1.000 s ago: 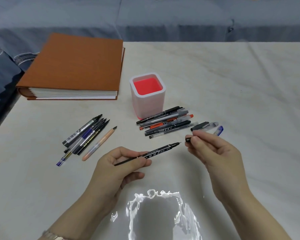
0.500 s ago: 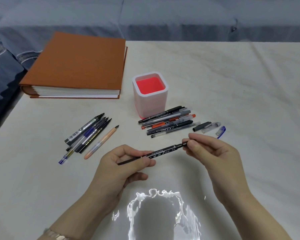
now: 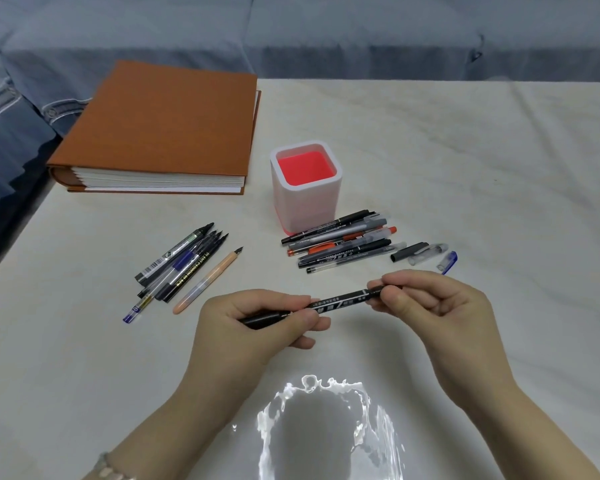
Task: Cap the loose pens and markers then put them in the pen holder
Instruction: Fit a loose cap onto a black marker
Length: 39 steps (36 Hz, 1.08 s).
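Item: black pen (image 3: 329,304), held level above the counter (image 3: 499,168). Our left hand (image 3: 257,320) has its fingers clamped on the barrel; our right hand (image 3: 433,303) pinches the cap end. Pen holder (image 3: 305,202) stands beyond our fingers. Risk, we judge: a half-seated cap working loose when dropped in.

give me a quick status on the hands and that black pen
Left hand grips black pen barrel, right hand pinches cap onto tip. Pen holder empty, upright. Three loose caps beside capped pile; path to holder clear.
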Motion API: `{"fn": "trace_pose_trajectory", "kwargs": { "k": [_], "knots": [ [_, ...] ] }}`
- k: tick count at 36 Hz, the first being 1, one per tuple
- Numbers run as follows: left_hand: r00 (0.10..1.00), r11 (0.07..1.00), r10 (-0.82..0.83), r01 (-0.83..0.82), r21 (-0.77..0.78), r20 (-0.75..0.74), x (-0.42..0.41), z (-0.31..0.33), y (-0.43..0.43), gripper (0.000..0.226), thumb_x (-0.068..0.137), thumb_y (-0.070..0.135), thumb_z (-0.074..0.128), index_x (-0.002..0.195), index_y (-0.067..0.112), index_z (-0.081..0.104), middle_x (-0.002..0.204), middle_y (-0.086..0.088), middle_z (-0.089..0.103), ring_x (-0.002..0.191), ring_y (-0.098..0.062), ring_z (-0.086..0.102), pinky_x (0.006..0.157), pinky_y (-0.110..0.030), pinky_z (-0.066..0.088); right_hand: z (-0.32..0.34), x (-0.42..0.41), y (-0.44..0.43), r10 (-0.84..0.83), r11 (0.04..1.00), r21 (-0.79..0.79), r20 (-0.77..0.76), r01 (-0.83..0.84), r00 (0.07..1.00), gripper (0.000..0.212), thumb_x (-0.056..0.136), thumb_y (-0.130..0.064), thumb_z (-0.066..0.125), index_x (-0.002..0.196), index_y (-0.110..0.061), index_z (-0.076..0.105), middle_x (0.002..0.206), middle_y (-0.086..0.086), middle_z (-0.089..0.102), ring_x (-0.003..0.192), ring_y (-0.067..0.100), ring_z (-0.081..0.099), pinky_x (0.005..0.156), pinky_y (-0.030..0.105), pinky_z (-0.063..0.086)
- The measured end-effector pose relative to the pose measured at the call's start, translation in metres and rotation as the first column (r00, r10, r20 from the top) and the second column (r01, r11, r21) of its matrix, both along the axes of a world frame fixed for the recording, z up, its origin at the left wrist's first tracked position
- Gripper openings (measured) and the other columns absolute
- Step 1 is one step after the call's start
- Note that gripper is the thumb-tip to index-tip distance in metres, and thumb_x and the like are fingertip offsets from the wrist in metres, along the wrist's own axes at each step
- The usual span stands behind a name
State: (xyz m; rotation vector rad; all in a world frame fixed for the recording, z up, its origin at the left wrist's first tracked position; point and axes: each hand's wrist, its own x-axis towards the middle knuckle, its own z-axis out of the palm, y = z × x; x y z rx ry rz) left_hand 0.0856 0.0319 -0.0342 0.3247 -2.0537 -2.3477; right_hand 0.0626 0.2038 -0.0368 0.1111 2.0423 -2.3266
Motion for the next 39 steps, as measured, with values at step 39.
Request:
{"fn": "trace_pose_trajectory", "kwargs": {
  "k": [39],
  "knots": [
    [0.978,0.743,-0.068,0.182,-0.644,0.197,-0.014,-0.041,-0.073,0.025,0.093,0.023,0.043,0.075,0.03,0.059,0.063,0.016,0.06,0.054,-0.001,0.046,0.061,-0.023,0.04,-0.039,-0.082,-0.019,0.431,0.298,0.948,-0.031,-0.11,0.902,0.032,0.092,-0.014,0.033,0.121,-0.02,0.046,0.102,0.004,0.062,0.091,0.03,0.056,0.073,0.038,0.046]
  ]
}}
